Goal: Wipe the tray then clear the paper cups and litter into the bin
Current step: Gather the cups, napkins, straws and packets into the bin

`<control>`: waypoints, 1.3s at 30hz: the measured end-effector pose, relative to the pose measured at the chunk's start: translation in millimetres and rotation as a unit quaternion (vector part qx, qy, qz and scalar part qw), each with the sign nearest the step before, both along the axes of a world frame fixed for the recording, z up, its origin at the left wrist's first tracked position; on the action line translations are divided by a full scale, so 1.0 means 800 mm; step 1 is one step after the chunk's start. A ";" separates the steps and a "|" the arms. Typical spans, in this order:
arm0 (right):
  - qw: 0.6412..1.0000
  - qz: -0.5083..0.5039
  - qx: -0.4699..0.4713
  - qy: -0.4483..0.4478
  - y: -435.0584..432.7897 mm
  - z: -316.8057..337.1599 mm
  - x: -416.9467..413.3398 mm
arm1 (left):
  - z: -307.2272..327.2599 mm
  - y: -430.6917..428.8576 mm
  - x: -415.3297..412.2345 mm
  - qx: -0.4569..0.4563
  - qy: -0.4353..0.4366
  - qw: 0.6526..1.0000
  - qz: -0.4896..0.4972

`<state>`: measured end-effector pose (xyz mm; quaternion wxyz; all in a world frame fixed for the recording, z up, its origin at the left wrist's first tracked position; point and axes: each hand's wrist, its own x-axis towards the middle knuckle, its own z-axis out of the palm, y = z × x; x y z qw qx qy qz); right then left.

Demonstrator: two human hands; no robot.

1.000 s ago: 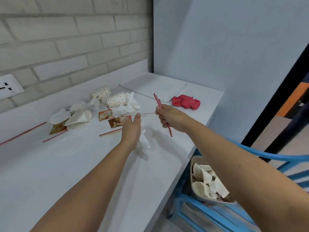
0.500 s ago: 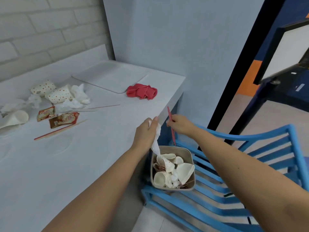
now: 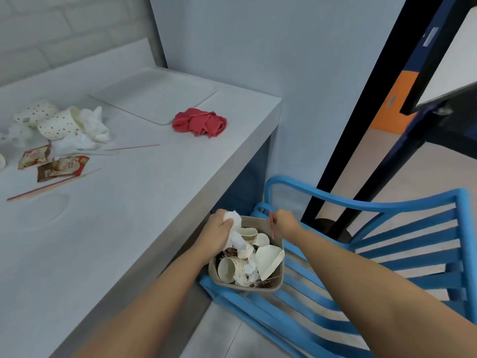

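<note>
A beige bin (image 3: 280, 282) full of crushed paper cups stands on a blue chair beside the counter. Over its near left corner my left hand (image 3: 218, 232) grips a crumpled white tissue (image 3: 235, 235). My right hand (image 3: 284, 224) pinches a red straw (image 3: 271, 226) above the bin's far edge. On the counter lie two dotted paper cups (image 3: 55, 124), white tissues (image 3: 90, 130), two sachets (image 3: 60, 167) and red straws (image 3: 38, 191). The white tray (image 3: 154, 98) sits at the back, with a red cloth (image 3: 200, 122) just in front of it.
The blue slatted chair (image 3: 374, 254) carries the bin right against the counter's edge (image 3: 180, 228). A dark blue frame post (image 3: 366, 120) rises behind the chair. A brick wall backs the counter.
Both hands moved from the counter's edge down over the bin, carrying the tissue and the straw. My view has swung right and downward.
</note>
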<state>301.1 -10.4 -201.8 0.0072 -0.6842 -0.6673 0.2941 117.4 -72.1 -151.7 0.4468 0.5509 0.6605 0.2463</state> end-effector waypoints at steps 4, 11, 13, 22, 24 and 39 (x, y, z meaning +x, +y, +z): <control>0.997 0.023 -0.050 -0.045 0.003 -0.021 0.012 | -0.021 0.000 0.000 0.003 0.025 1.000 -0.003; 0.997 0.028 0.041 0.054 0.020 0.001 0.001 | -0.027 -0.002 0.008 0.001 0.013 1.000 0.004; 0.980 0.073 -0.025 0.181 0.014 0.028 -0.014 | -0.025 0.000 0.012 0.017 -0.013 1.000 0.016; 0.927 0.155 -0.214 0.264 -0.006 0.046 -0.045 | -0.027 -0.009 0.012 0.045 -0.030 0.998 0.037; 0.941 0.130 -0.176 0.258 -0.011 0.039 -0.048 | -0.030 -0.013 0.009 0.040 0.001 0.999 0.010; 0.965 0.224 -0.064 -0.118 -0.084 -0.096 -0.069 | 0.015 -0.021 -0.014 0.136 0.067 0.988 0.003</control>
